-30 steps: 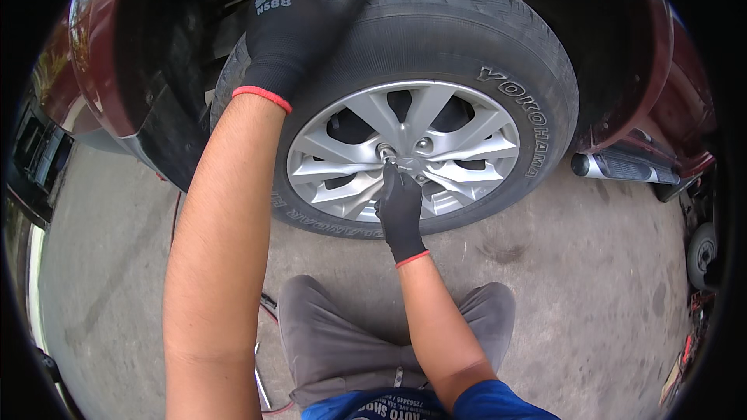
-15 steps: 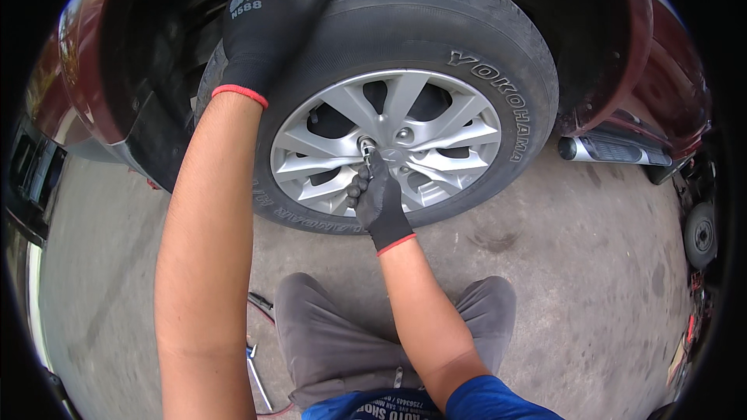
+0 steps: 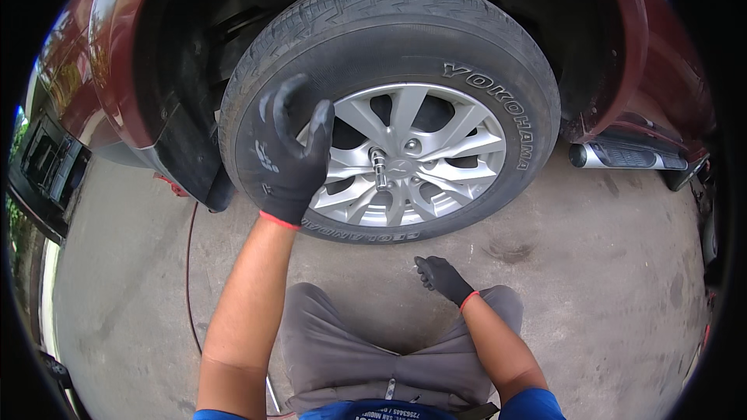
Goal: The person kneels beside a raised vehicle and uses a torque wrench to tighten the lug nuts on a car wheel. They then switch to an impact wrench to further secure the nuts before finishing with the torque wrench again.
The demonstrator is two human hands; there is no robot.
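Observation:
A wheel with a black tire and silver alloy rim is mounted on a dark red vehicle. From one lug hole left of the hub cap a chrome socket sticks out, with no hand on it. My left hand, in a black glove with a red cuff, is open before the tire's left sidewall, thumb and fingers apart. It looks empty. Below the tire, above my right knee, my right hand is closed in a matching glove. Its fingers curl inward, hiding whatever may be in them.
A dark red hose runs along the concrete floor at left. Part of a metal rod shows beside my left leg. The side step juts out at right, and a black mud flap hangs left of the tire.
My left hand has come down off the top of the tire to its left sidewall. My right hand has let go of the socket and drawn back toward my knees; the socket stays in the wheel.

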